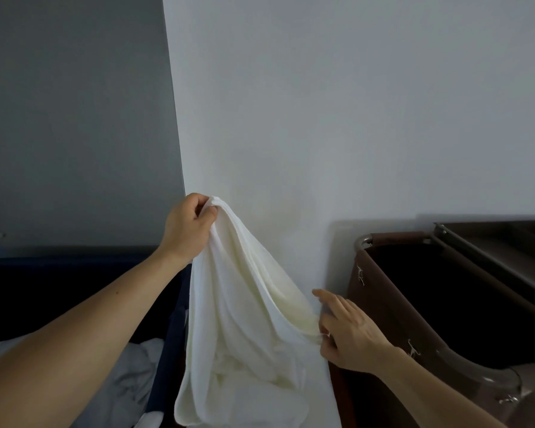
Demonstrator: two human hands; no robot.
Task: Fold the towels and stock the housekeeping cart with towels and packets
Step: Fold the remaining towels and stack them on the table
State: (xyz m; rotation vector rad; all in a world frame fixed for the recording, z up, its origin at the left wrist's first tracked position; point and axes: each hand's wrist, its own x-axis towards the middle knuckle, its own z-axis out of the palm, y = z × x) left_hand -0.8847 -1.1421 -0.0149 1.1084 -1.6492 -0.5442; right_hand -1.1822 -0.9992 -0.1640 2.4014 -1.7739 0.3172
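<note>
Left hand (pixel 187 228) is clamped on the raised towel (pixel 238 304) top; the lower edge is pinched by the right hand (pixel 348 333).

Found towel (pixel 238 304) at centre, before wall (pixel 352 103), hung between bin (pixel 173 313) at lower left and cart (pixel 377 304) at lower right. Found linen (pixel 130 381) in bin, left of towel's foot.

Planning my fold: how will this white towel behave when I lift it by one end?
Probably floppy: the white towel hangs in deep soft folds from the left hand gripping its top. Likely light for its size, as one hand holds it up. Seemingly not slippery: the right hand holds an edge by a pinch.
</note>
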